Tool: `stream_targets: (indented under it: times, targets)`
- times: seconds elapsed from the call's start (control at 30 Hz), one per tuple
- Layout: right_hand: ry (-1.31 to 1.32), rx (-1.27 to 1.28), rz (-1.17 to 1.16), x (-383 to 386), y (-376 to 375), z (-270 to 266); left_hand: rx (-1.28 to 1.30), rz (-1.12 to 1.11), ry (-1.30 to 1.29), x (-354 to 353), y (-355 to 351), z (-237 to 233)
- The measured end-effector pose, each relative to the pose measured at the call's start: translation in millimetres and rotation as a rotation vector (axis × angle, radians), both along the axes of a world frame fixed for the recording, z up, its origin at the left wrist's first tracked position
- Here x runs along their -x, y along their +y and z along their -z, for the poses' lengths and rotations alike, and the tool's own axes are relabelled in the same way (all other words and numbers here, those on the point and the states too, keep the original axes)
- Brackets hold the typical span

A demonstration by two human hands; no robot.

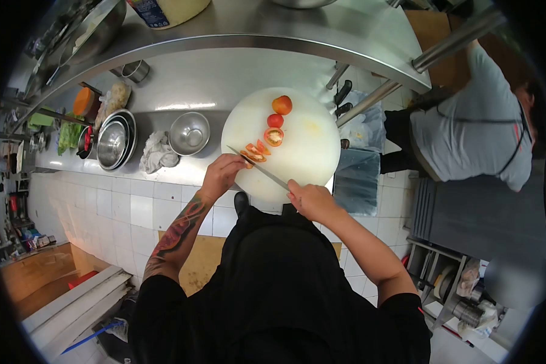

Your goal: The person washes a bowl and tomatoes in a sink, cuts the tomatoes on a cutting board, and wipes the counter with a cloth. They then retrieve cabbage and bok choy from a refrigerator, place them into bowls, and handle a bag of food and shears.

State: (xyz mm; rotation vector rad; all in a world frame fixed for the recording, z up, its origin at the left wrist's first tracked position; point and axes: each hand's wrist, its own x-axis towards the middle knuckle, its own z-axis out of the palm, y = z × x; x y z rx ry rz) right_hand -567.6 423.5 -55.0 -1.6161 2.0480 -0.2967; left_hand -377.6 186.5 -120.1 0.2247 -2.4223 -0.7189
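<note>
A round white cutting board (312, 136) lies on the steel counter. My right hand (309, 199) is closed round the handle of a knife (267, 174), whose blade points up and left across the board. Near the blade's tip, my left hand (224, 173) has its fingers pressed together at a small tomato piece by the board's left edge. Several tomato slices (256, 152) lie just beyond the blade. Farther up are a cut tomato half (273, 136) with its inside showing, a smaller red tomato piece (275, 121) and an orange-red tomato (282, 105).
Left of the board are a steel bowl (189, 133), a crumpled cloth (158, 152) and nested bowls (113, 142). A raised steel shelf (236, 41) spans the counter's far side. Black-handled knives (344, 92) sit right of the board. Another person (473, 118) stands at the right.
</note>
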Motion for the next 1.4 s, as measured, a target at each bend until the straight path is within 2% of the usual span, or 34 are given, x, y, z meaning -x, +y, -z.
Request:
stream_targets:
  times: [0.17, 0.23, 0.33, 0.4, 0.43, 0.5, 0.6, 0.67, 0.73, 0.83, 0.9, 0.97, 1.03, 1.17, 1.4]
  targets:
    - [-0.153, -0.02, 0.092, 17.0, 23.8, -24.8, -0.019, 0.034, -0.028, -11.8, 3.2, -8.6]
    - [-0.17, -0.071, 0.082, 18.2, 28.6, -43.5, -0.089, 0.014, 0.032, -9.8, 3.4, -27.4]
    - [-0.207, -0.118, 0.02, 12.2, 27.5, -43.7, -0.047, -0.037, 0.071, 38.4, 10.4, -76.1]
    - [-0.239, -0.105, -0.059, 1.1, 16.8, -30.6, -0.018, -0.055, -0.107, 80.2, 19.0, -79.6]
    - [-0.235, -0.102, -0.064, -5.5, 10.9, -19.9, -0.015, -0.06, -0.103, 96.4, 24.4, -72.6]
    - [-0.349, -0.063, -0.025, -14.0, -0.7, 0.5, 0.15, -0.206, -0.431, 121.2, 30.1, -44.1]
    - [-0.382, -0.032, 0.03, -14.8, -3.7, 14.9, 0.117, -0.243, -0.488, 132.9, 28.0, -32.4]
    - [-0.39, -0.019, 0.065, -13.1, -1.5, 12.2, 0.054, -0.197, -0.393, 125.6, 26.1, -35.1]
    - [-0.447, -0.158, 0.198, -6.6, 3.1, -5.3, -0.011, -0.156, -0.298, 107.4, 21.1, -49.3]
    - [-0.46, -0.154, 0.298, 5.2, 17.7, -4.1, -0.139, -0.053, -0.153, 69.1, 9.9, -58.0]
    - [-0.387, -0.194, 0.303, 7.0, 22.6, -10.7, -0.121, -0.014, -0.072, 44.5, 5.8, -43.6]
    - [-0.242, 0.001, 0.272, 2.0, 28.5, -3.7, -0.092, -0.016, -0.152, 27.4, 5.2, -35.7]
    - [-0.172, -0.002, 0.252, -2.4, 32.7, -6.4, 0.116, 0.046, -0.119, 21.8, 3.8, -33.0]
    - [0.028, 0.049, 0.289, -12.2, 39.0, -9.7, 0.079, 0.032, -0.117, 25.9, 8.7, -29.3]
    - [0.089, 0.075, 0.178, -20.7, 48.5, -33.9, 0.059, 0.063, -0.11, 31.1, 12.8, -32.9]
